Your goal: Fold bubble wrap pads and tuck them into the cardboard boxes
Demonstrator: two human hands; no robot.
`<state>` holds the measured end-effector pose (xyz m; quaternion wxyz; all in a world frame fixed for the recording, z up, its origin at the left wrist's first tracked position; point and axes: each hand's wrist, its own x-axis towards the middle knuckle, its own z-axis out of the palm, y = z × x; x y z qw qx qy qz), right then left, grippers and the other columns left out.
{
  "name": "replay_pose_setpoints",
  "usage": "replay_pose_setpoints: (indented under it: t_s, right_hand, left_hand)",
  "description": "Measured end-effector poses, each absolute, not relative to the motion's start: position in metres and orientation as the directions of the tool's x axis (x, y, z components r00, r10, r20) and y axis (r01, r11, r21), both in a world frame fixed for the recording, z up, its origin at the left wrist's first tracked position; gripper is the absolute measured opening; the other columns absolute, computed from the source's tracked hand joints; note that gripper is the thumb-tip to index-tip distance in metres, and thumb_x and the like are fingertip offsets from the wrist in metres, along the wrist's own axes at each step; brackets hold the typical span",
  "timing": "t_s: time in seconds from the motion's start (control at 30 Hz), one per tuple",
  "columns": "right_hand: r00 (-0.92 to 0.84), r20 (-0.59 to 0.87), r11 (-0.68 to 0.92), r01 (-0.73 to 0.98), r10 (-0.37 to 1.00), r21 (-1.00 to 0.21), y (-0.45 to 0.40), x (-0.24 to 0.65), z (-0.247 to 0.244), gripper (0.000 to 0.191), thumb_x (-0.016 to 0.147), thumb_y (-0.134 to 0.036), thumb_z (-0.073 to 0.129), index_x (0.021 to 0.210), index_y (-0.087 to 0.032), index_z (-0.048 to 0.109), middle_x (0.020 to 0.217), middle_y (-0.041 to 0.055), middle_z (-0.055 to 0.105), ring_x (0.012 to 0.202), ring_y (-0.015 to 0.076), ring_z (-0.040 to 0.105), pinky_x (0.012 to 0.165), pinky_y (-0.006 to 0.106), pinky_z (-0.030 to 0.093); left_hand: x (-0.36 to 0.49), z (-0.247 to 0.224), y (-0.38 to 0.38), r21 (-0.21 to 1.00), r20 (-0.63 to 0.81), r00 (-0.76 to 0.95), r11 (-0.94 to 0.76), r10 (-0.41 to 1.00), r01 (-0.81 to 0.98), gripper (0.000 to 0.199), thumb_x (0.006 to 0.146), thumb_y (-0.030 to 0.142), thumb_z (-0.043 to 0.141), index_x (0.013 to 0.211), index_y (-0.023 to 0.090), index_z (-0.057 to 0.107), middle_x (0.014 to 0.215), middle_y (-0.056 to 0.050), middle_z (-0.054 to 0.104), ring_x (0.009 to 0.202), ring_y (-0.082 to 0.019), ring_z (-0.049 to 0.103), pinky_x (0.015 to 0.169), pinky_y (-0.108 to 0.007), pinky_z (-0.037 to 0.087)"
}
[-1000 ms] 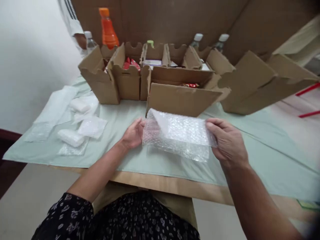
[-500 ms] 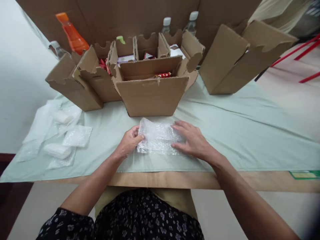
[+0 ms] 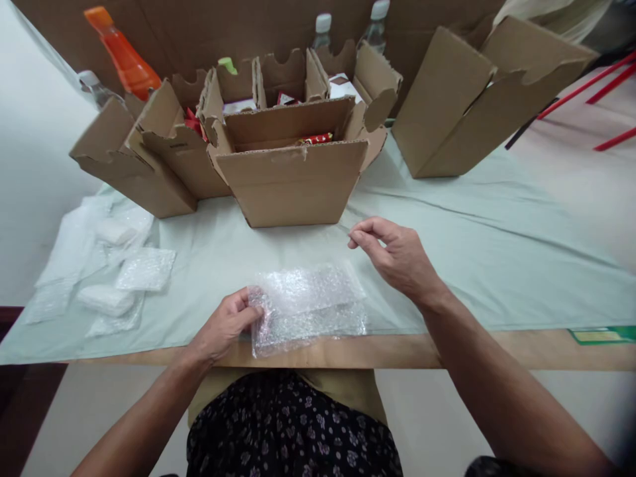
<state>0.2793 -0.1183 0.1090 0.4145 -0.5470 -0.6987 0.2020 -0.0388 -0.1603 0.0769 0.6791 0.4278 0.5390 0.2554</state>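
A clear bubble wrap bag (image 3: 313, 298) lies low over the front edge of the table. My left hand (image 3: 231, 324) grips its left end, the thumb on top and the fingers behind. My right hand (image 3: 390, 255) is raised above and to the right of the bag, apart from it. Its thumb and fingertips are pinched together, and whether anything small is between them I cannot make out. More bubble wrap bags (image 3: 146, 268) lie loosely heaped on the left of the table.
An open cardboard box (image 3: 298, 189) with a red-wrapped item stands ahead, other open boxes behind it and at left. Another cardboard box (image 3: 447, 119) stands at right. An orange bottle (image 3: 126, 63) leans at back left. Pale green cloth (image 3: 487, 258) covers the table.
The bubble wrap bag has come toward me with my left hand. My right hand has left the bag, lifted away and closed from spread fingers into a pinch.
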Motion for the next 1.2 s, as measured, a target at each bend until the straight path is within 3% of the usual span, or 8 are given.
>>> replay_pose_setpoints:
  t_s: [0.17,0.27,0.37,0.47,0.6,0.73,0.93,1.2]
  right_hand:
    - [-0.444,0.387,0.585,0.523,0.808,-0.62,-0.141,0.264,0.117,0.026,0.095,-0.044,0.069,0.11,-0.021,0.072,0.108,0.0071,0.079,0.1,0.024,0.073,0.094,0.042,0.055]
    - [-0.582,0.285,0.639,0.599,0.762,-0.483,-0.158,0.261,0.102,0.049,0.093,-0.047,0.072,0.135,-0.021,0.065,0.136,0.0141,0.071,0.126,0.0321,0.065,0.105,0.051,0.051]
    - [-0.554,0.212,0.592,0.732,0.805,-0.338,-0.162,0.257,0.074,0.041,0.094,-0.033,0.067,0.133,-0.018,0.067,0.144,0.0182,0.066,0.131,0.0365,0.061,0.102,0.054,0.052]
    - [-0.498,0.27,0.564,0.765,0.824,-0.311,-0.157,0.254,0.056,0.028,0.095,-0.017,0.056,0.116,-0.021,0.074,0.132,0.0129,0.074,0.124,0.0325,0.067,0.099,0.051,0.052]
    - [-0.244,0.453,0.451,0.781,0.857,-0.432,-0.155,0.258,0.067,0.026,0.098,-0.019,0.053,0.111,-0.025,0.075,0.113,0.0067,0.08,0.11,0.0275,0.074,0.098,0.049,0.053]
    - [0.045,0.595,0.309,0.822,0.802,-0.479,-0.164,0.258,0.092,0.027,0.099,-0.028,0.058,0.122,-0.026,0.072,0.13,0.0105,0.075,0.124,0.0331,0.067,0.107,0.054,0.049]
    - [-0.403,0.443,0.561,0.764,0.801,-0.319,-0.151,0.233,0.075,0.023,0.1,-0.024,0.055,0.117,-0.021,0.072,0.136,0.0117,0.071,0.125,0.0313,0.064,0.1,0.048,0.053]
    - [-0.395,0.239,0.444,0.871,0.887,-0.209,-0.12,0.235,0.041,0.025,0.101,-0.031,0.057,0.114,-0.017,0.073,0.127,0.0149,0.072,0.109,0.0329,0.062,0.086,0.046,0.049]
  left_hand:
    - [-0.059,0.081,-0.165,0.849,-0.495,0.233,0.408,0.837,0.335,0.052,0.083,0.048,0.071,0.124,0.016,0.063,0.084,-0.002,0.067,0.069,-0.016,0.063,0.062,-0.029,0.053]
    - [-0.065,0.08,-0.158,0.805,-0.257,0.153,0.124,0.954,0.58,0.059,0.085,0.042,0.066,0.139,0.02,0.057,0.11,-0.009,0.071,0.085,-0.021,0.069,0.076,-0.038,0.059]
    - [-0.059,0.075,-0.144,0.661,0.046,0.223,-0.197,0.974,0.724,0.065,0.083,0.031,0.068,0.146,0.023,0.054,0.15,-0.015,0.056,0.13,-0.031,0.061,0.109,-0.051,0.052]
    - [-0.043,0.07,-0.129,0.66,0.095,0.333,-0.309,0.938,0.684,0.053,0.079,0.02,0.066,0.131,0.021,0.065,0.155,-0.015,0.053,0.147,-0.034,0.049,0.118,-0.053,0.045]
    - [-0.027,0.07,-0.114,0.841,0.011,0.299,-0.171,0.954,0.514,0.01,0.083,0.028,0.066,0.085,0.02,0.071,0.113,-0.01,0.075,0.109,-0.027,0.07,0.09,-0.038,0.057]
    - [-0.024,0.073,-0.097,0.901,-0.181,0.17,0.094,0.969,0.423,0.02,0.082,0.038,0.066,0.08,0.018,0.069,0.078,-0.003,0.071,0.074,-0.019,0.065,0.07,-0.03,0.05]
    - [-0.026,0.072,-0.082,0.832,-0.059,-0.002,0.051,0.998,0.552,0.032,0.075,0.03,0.064,0.104,0.018,0.067,0.08,0.002,0.067,0.073,-0.016,0.059,0.068,-0.027,0.045]
    - [-0.028,0.065,-0.081,0.947,-0.183,-0.035,0.186,0.982,0.263,0.04,0.073,0.036,0.067,0.108,0.017,0.066,0.065,0.004,0.062,0.053,-0.012,0.053,0.051,-0.023,0.036]
